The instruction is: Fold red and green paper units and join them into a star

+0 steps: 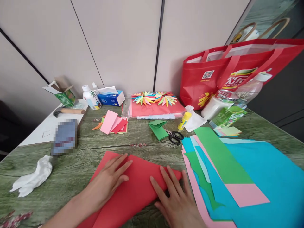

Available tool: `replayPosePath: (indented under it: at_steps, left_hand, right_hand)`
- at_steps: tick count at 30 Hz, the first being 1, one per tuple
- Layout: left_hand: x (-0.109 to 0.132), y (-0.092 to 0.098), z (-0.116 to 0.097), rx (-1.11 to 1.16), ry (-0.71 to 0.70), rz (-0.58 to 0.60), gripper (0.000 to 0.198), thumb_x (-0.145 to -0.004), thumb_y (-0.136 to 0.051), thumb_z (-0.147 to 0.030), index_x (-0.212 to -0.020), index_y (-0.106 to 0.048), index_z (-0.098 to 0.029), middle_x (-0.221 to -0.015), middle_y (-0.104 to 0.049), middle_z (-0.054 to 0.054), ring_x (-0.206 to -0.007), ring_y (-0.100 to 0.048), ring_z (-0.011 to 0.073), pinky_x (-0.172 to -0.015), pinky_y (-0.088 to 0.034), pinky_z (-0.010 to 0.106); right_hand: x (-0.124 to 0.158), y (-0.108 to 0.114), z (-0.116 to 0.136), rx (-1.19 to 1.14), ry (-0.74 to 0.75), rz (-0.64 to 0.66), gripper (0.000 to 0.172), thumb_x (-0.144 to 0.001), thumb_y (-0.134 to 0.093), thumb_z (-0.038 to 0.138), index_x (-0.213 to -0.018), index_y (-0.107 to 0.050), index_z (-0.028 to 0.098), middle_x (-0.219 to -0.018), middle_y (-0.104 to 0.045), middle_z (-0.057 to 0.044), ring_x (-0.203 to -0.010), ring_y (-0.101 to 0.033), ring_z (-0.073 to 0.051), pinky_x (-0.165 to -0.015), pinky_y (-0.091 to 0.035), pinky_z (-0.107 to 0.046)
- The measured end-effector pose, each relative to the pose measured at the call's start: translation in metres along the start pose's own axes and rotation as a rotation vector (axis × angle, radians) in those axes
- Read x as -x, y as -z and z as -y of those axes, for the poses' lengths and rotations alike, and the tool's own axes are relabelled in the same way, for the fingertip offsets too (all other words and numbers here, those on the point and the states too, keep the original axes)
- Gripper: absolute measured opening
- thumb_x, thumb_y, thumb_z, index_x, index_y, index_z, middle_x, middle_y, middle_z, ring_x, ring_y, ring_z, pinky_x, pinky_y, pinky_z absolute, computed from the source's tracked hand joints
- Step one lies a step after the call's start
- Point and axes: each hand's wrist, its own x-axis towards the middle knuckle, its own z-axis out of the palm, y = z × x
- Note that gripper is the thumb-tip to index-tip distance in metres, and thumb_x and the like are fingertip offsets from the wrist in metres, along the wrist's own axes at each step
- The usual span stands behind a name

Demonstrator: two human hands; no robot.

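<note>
A large sheet of red paper [140,183], folded over on itself at a slant, lies on the table below me. My left hand [108,177] rests on its left part, fingers stretched out and pressed lightly down. Over the right corner my right hand [177,196] lies with its fingers spread, the tips on the paper near the fold. Neither hand grips anything. Beyond the paper are black-handled scissors [175,137], a folded green paper piece [158,130] and a yellow glue stick [184,120].
Coloured paper sheets [266,164] are stacked close to my right hand. Small folded papers [110,122], a paper pack [152,110] with two colourful paper stars, and a red bag [197,82] stand farther back. Left are a crumpled tissue [35,177] and a hammer [71,110].
</note>
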Motion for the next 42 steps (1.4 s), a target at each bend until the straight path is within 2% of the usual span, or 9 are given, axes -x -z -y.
replayPosePath:
  at_steps: [3,6,10,15,20,25,30,36,42]
  left_hand:
    - [0.008,0.003,0.002,0.023,-0.013,-0.032,0.043,-0.088,-0.041,-0.032,-0.130,-0.042,-0.028,-0.132,-0.049,0.005,-0.119,-0.046,0.0231,-0.095,-0.042,0.038]
    - [0.012,-0.003,0.006,0.036,-0.019,-0.084,0.038,-0.089,-0.039,-0.029,-0.126,-0.047,-0.026,-0.128,-0.053,0.004,-0.116,-0.048,0.0208,-0.097,-0.041,0.034]
    - [0.014,-0.012,0.008,0.054,0.022,-0.155,0.043,-0.090,-0.036,-0.024,-0.132,-0.038,-0.024,-0.129,-0.051,0.005,-0.116,-0.048,0.0203,-0.097,-0.041,0.034]
    - [0.017,-0.012,0.008,0.056,-0.075,-0.087,0.054,-0.087,-0.030,-0.008,-0.136,-0.031,-0.030,-0.138,-0.040,0.004,-0.123,-0.038,0.0221,-0.098,-0.038,0.041]
    - [0.020,-0.015,0.011,-0.053,-0.191,0.037,0.062,-0.084,-0.035,-0.005,-0.139,-0.021,-0.029,-0.136,-0.044,0.002,-0.126,-0.032,0.0237,-0.100,-0.032,0.045]
    - [0.019,-0.017,0.011,-0.138,-0.210,0.030,0.061,-0.084,-0.037,-0.005,-0.140,-0.020,-0.023,-0.137,-0.042,0.003,-0.126,-0.033,0.0221,-0.101,-0.030,0.042]
    - [0.021,-0.018,0.013,-0.161,-0.223,0.006,0.058,-0.084,-0.036,-0.004,-0.139,-0.024,-0.020,-0.137,-0.042,0.003,-0.127,-0.031,0.0208,-0.104,-0.027,0.040]
    - [0.020,-0.021,0.013,-0.106,-0.207,-0.033,0.055,-0.085,-0.036,-0.005,-0.137,-0.028,-0.020,-0.134,-0.046,0.004,-0.125,-0.035,0.0209,-0.102,-0.030,0.040]
    - [0.018,-0.019,0.010,-0.092,-0.175,-0.031,0.052,-0.086,-0.034,-0.005,-0.136,-0.031,-0.021,-0.132,-0.048,0.003,-0.125,-0.036,0.0198,-0.100,-0.032,0.038]
  right_hand:
    - [-0.003,0.001,-0.004,-0.025,-0.001,0.017,0.060,-0.075,-0.058,0.044,-0.131,-0.039,0.030,-0.129,-0.048,-0.014,-0.120,-0.039,-0.039,-0.095,-0.019,-0.066]
    - [-0.008,0.004,-0.008,-0.032,0.039,0.043,0.063,-0.075,-0.057,0.047,-0.132,-0.037,0.030,-0.132,-0.045,-0.014,-0.123,-0.034,-0.039,-0.095,-0.020,-0.066]
    - [-0.009,0.006,-0.010,-0.009,0.102,0.067,0.065,-0.076,-0.056,0.047,-0.135,-0.033,0.030,-0.133,-0.044,-0.013,-0.125,-0.032,-0.038,-0.095,-0.020,-0.066]
    - [0.002,0.007,-0.008,0.015,0.119,0.077,0.068,-0.075,-0.057,0.049,-0.135,-0.033,0.027,-0.132,-0.044,-0.015,-0.124,-0.033,-0.039,-0.095,-0.018,-0.066]
    - [0.005,0.009,-0.007,-0.001,0.105,0.070,0.064,-0.077,-0.055,0.046,-0.134,-0.035,0.026,-0.132,-0.045,-0.014,-0.124,-0.034,-0.038,-0.096,-0.018,-0.065]
    - [0.003,0.014,-0.006,0.038,0.080,0.083,0.059,-0.080,-0.053,0.036,-0.134,-0.035,0.020,-0.135,-0.040,-0.015,-0.126,-0.031,-0.036,-0.096,-0.026,-0.060]
    - [0.002,0.018,-0.008,0.043,0.123,0.014,0.048,-0.082,-0.046,0.028,-0.127,-0.043,0.009,-0.131,-0.044,-0.020,-0.127,-0.029,-0.036,-0.090,-0.038,-0.050]
    - [0.000,0.020,-0.011,0.043,0.142,0.025,0.044,-0.083,-0.043,0.028,-0.124,-0.046,0.011,-0.127,-0.049,-0.018,-0.122,-0.038,-0.034,-0.086,-0.041,-0.048]
    - [0.000,0.019,-0.011,0.042,0.112,0.042,0.045,-0.083,-0.044,0.029,-0.125,-0.045,0.012,-0.127,-0.049,-0.017,-0.122,-0.039,-0.032,-0.088,-0.041,-0.047]
